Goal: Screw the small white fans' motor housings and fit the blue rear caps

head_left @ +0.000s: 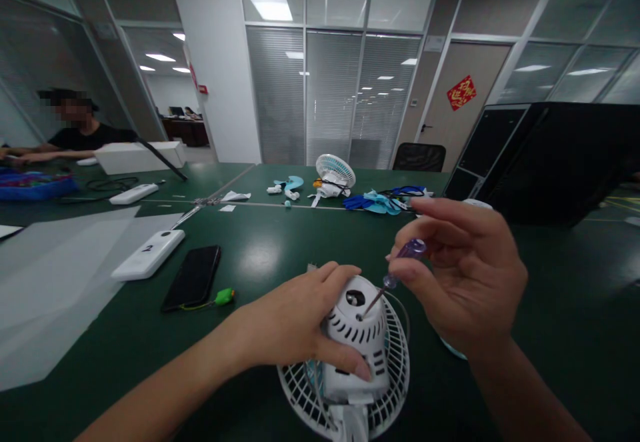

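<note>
A small white fan lies face down on the green table, its motor housing upward and its round grille beneath. My left hand is wrapped round the housing, thumb on the near side and fingers on the far side. Between the thumb and fingers of my right hand is a screwdriver with a purple see-through handle. Its thin shaft slants down to the left, and the tip is at a small screw hole in the housing, beside a larger dark opening. Whether a screw sits there is too small to tell.
Left of the fan lie a black phone with a green tag and a white power bank. Farther back are another fan, blue parts and small white pieces. A large black case stands right; a person sits far left.
</note>
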`<state>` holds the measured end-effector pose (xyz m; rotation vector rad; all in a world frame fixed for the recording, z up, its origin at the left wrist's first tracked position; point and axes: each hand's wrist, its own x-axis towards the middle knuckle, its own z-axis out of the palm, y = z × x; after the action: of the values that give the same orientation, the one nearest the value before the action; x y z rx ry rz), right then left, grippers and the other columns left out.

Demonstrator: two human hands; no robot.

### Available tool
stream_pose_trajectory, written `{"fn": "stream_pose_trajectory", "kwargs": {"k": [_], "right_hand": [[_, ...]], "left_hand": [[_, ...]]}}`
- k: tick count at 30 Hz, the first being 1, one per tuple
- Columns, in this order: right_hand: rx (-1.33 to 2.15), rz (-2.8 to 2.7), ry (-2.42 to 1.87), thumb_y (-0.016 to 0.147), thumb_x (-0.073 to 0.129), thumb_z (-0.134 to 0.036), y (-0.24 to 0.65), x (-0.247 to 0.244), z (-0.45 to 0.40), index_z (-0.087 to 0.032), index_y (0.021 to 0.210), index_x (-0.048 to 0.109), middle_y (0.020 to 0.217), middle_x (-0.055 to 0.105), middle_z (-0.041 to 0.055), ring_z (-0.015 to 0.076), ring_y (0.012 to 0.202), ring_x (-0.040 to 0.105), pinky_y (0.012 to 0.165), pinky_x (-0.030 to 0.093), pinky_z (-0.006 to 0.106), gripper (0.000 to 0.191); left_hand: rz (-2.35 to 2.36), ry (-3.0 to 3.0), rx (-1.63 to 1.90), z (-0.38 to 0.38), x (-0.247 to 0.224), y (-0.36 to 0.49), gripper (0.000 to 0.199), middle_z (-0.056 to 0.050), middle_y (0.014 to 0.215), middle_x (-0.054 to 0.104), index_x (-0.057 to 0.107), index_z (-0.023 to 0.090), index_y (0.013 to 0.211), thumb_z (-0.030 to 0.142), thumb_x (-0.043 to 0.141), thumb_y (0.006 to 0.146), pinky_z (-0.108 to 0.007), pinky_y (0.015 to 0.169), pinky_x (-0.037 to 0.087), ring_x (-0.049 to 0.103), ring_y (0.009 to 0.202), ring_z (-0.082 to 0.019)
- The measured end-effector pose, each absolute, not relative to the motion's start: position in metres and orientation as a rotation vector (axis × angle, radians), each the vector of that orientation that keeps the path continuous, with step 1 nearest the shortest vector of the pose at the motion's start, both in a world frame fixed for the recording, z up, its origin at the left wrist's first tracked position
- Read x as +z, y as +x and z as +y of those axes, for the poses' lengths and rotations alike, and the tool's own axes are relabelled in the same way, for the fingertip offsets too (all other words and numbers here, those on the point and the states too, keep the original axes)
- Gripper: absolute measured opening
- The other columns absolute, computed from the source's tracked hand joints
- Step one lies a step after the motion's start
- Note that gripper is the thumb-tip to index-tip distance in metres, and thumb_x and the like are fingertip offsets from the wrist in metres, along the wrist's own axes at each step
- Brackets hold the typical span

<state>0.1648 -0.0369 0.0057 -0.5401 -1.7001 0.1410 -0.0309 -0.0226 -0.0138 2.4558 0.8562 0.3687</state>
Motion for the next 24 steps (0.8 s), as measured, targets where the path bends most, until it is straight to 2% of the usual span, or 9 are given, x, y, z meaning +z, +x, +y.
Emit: {"fn": "stream_pose_trajectory", "kwargs": {"k": [3,7,12,17,20,22,24], "right_hand": [[0.117,-1.840,-0.533,0.090,0.061,-0.017,0.1674,0.0065,-0.0351,-0.031,0.123,0.065,0.092,0.069,0.0008,0.0151,0.077,0.065,0.065,0.058,0.030,0.035],[0.170,-1.917,-0.541,0.095,0.051,-0.014,0.1693,0.0067,-0.0358,-0.032,0.135,0.057,0.107,0.070,0.0026,0.0177,0.093,0.067,0.078,0.059,0.035,0.045],[0.100,-1.834,-0.584,0.085,0.068,-0.013,0.1673,0.0065,-0.0343,-0.029,0.116,0.066,0.092,0.071,-0.0002,0.0142,0.073,0.066,0.063,0.058,0.028,0.035],[-0.012,-1.746,-0.594,0.075,0.080,-0.023,0.1683,0.0065,-0.0333,-0.025,0.093,0.063,0.075,0.062,-0.0040,0.0095,0.054,0.055,0.046,0.048,0.022,0.025],[-0.057,-1.800,-0.598,0.086,0.068,-0.026,0.1677,0.0080,-0.0348,-0.023,0.081,0.058,0.067,0.057,-0.0044,0.0084,0.052,0.051,0.046,0.043,0.022,0.012],[-0.086,-1.818,-0.610,0.090,0.063,-0.026,0.1680,0.0092,-0.0355,-0.022,0.076,0.056,0.061,0.055,-0.0047,0.0078,0.049,0.048,0.045,0.039,0.023,0.016],[-0.113,-1.759,-0.643,0.088,0.066,-0.026,0.1703,0.0103,-0.0347,-0.022,0.071,0.055,0.058,0.052,-0.0052,0.0076,0.047,0.045,0.043,0.035,0.023,0.021]], "left_hand": [[0.848,2.458,0.378,-0.0226,-0.0140,-0.0309,0.079,-0.014,0.127,0.056,0.041,0.019,0.137,0.057,0.074,0.076,-0.051,0.103,0.041,0.056,0.115,-0.035],[0.840,2.467,0.393,-0.0235,-0.0140,-0.0307,0.074,-0.013,0.123,0.058,0.045,0.018,0.131,0.056,0.075,0.075,-0.049,0.100,0.043,0.057,0.111,-0.033],[0.845,2.460,0.405,-0.0241,-0.0136,-0.0312,0.076,-0.013,0.127,0.057,0.045,0.018,0.133,0.057,0.075,0.075,-0.048,0.102,0.042,0.056,0.114,-0.033],[0.829,2.451,0.402,-0.0224,-0.0112,-0.0324,0.078,-0.013,0.130,0.056,0.045,0.019,0.135,0.061,0.073,0.075,-0.045,0.099,0.044,0.055,0.116,-0.034],[0.849,2.443,0.373,-0.0233,-0.0087,-0.0331,0.065,-0.012,0.124,0.059,0.046,0.018,0.134,0.063,0.058,0.088,-0.043,0.097,0.045,0.058,0.111,-0.030],[0.891,2.443,0.366,-0.0248,-0.0071,-0.0331,0.050,-0.010,0.123,0.060,0.046,0.020,0.133,0.055,0.042,0.098,-0.043,0.099,0.044,0.058,0.111,-0.028],[0.915,2.445,0.362,-0.0259,-0.0059,-0.0329,0.041,-0.009,0.125,0.059,0.045,0.022,0.134,0.047,0.034,0.103,-0.042,0.100,0.042,0.057,0.114,-0.026]]}}
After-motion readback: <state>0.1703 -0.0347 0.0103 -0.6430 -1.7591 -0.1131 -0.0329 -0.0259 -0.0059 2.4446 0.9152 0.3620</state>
